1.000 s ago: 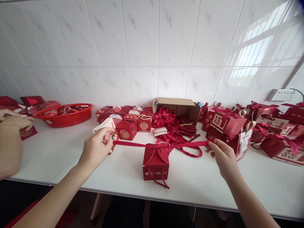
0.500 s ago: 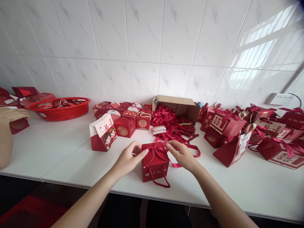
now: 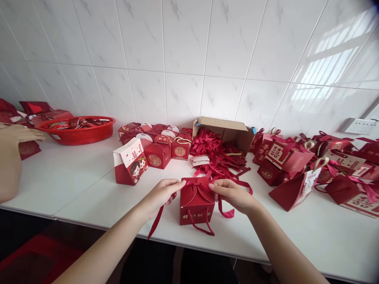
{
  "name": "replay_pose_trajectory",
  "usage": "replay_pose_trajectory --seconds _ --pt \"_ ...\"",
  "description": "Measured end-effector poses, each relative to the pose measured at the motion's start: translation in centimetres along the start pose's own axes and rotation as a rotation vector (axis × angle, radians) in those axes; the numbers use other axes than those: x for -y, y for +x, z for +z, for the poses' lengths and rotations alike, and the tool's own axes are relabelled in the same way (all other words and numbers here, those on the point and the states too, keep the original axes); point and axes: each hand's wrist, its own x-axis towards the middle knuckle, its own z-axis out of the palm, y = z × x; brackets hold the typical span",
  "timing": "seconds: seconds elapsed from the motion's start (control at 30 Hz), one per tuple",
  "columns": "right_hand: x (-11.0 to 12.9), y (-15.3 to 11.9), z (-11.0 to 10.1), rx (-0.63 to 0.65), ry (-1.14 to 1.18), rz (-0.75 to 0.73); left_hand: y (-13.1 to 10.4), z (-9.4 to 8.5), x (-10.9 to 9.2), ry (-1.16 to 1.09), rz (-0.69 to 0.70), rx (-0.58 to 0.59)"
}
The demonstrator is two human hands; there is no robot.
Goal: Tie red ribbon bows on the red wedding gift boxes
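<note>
A small red gift box (image 3: 197,197) with gold lettering and a hanging red cord handle (image 3: 204,229) stands upright near the table's front edge. A red ribbon (image 3: 156,223) crosses its folded top. At the box's left side my left hand (image 3: 166,193) pinches the ribbon, one end dangling below the fingers. My right hand (image 3: 232,193) grips the ribbon at the top right, and another end trails onto the table beneath it. The ribbon's crossing on top is small, so the knot's form is unclear.
Several red boxes (image 3: 158,152) stand behind, with a white-and-red box (image 3: 130,161) in front. A cardboard carton (image 3: 222,124) spills ribbons. Finished-looking boxes with bows (image 3: 291,157) pile up at right. At left are a red basin (image 3: 85,136) of packets and another person's hand (image 3: 22,134).
My left hand has closed on the ribbon, whose end now hangs on the left. Both hands are drawn slightly outward from the box top. The view has shifted slightly.
</note>
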Motion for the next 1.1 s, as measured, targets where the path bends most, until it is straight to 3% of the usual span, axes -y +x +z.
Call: replay_pose_trajectory --seconds 0.17,0.37,0.53,0.7,0.77,0.9,1.1 --pt "-0.5 0.1 0.0 -0.094 0.103 -0.055 -0.3 0.2 -0.1 -0.011 0.023 0.022" --pt "-1.5 0.1 -0.6 -0.095 0.230 -0.027 0.2 -0.9 0.3 -0.001 0.042 0.089" --pt "-1.8 -0.1 -0.8 -0.104 0.200 0.003 0.3 -1.5 0.6 -0.031 0.062 0.118" --pt "-1.4 -1.2 -1.0 -0.114 0.191 0.043 -0.1 -1.4 1.4 0.086 0.064 0.070" --pt "-0.9 -1.9 -1.1 -0.090 0.200 0.021 -0.2 -1.2 1.7 0.181 0.094 -0.006" --pt "0.8 -2.8 -0.6 -0.107 0.170 -0.099 -0.5 -0.1 1.1 0.368 0.323 -0.290" --pt "3.8 -2.5 1.1 -0.142 0.096 -0.192 -0.3 4.0 -1.8 0.707 0.729 -0.239"
